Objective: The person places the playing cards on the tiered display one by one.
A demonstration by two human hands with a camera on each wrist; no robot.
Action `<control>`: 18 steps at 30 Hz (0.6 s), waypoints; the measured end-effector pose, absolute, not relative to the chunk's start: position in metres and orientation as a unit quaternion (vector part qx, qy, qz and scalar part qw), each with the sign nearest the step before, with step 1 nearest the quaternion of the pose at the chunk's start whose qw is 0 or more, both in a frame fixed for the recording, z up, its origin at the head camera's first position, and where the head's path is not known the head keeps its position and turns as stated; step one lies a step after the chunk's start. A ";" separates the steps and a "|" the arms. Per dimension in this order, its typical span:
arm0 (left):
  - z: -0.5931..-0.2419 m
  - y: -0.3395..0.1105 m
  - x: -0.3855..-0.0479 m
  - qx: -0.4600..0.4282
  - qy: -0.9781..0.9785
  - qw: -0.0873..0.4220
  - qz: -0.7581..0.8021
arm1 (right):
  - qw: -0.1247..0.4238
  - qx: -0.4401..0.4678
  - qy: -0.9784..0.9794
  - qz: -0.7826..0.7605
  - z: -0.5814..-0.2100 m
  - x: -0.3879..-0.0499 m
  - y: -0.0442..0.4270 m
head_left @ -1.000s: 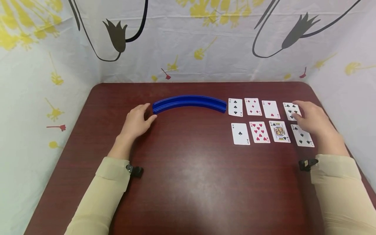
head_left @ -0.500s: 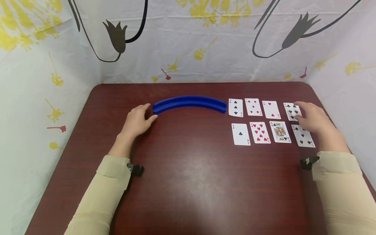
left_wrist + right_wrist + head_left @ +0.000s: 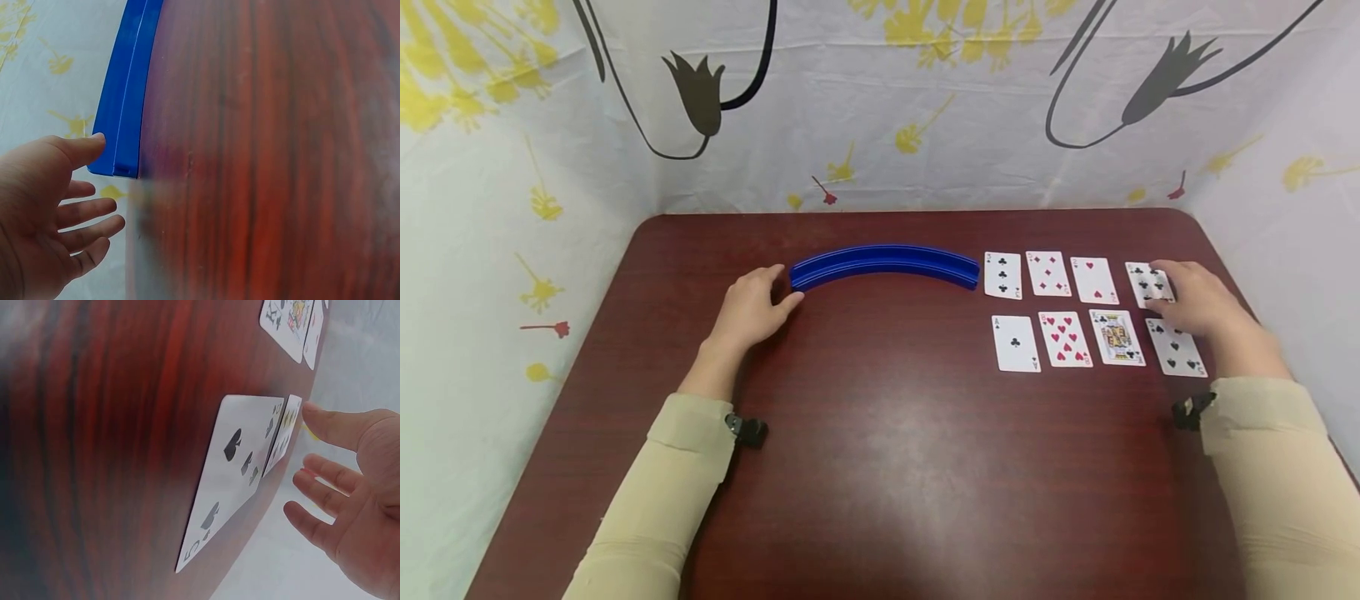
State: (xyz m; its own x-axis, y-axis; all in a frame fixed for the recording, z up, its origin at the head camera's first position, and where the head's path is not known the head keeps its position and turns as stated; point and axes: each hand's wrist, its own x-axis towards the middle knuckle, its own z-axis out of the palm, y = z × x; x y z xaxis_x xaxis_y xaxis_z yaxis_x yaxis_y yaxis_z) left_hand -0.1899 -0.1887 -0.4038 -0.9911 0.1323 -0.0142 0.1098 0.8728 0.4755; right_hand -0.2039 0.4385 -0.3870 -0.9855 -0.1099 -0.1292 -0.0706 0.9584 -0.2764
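Note:
A curved blue card holder (image 3: 883, 260) lies along the back of the table. My left hand (image 3: 747, 310) is at its left end with loosely spread fingers. In the left wrist view, the thumb (image 3: 87, 149) overlaps the holder's end; contact is unclear. At the far right, my right hand (image 3: 1204, 302) reaches over the right edge of a clubs card (image 3: 1141, 285), fingers relaxed and apart. A five of spades (image 3: 231, 456) lies face up just nearer. The right wrist view shows the right thumb (image 3: 337, 428) beside the clubs card, with nothing pinched.
Two rows of face-up cards fill the right side. Behind are the three of clubs (image 3: 1002, 275), a diamonds card (image 3: 1048, 273) and two of hearts (image 3: 1094, 280). Nearer lie the ace of clubs (image 3: 1017, 343), a hearts card (image 3: 1065, 339) and king of clubs (image 3: 1117, 337).
My right thumb has shifted slightly toward the near edge of the clubs card, and the right forearm has moved a little. The left hand and the cards stay essentially where they were.

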 end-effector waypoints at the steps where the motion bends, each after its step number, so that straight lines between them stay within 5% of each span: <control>1: -0.404 -0.189 -0.190 0.063 0.967 0.023 0.244 | 0.074 -0.044 0.987 -0.137 -0.388 -0.205 0.440; 18: -0.405 -0.188 -0.191 0.066 0.969 0.021 0.239 | 0.151 -0.046 0.975 -0.155 -0.386 -0.215 0.452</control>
State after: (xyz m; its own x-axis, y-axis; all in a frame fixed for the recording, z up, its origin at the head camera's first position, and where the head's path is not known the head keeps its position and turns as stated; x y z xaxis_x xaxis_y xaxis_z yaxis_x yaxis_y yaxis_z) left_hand -0.1915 -0.1877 -0.4045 -0.9904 0.1376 -0.0094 0.1175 0.8773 0.4654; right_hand -0.2154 0.4519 -0.3858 -0.9502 -0.1359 -0.2803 -0.0421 0.9477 -0.3164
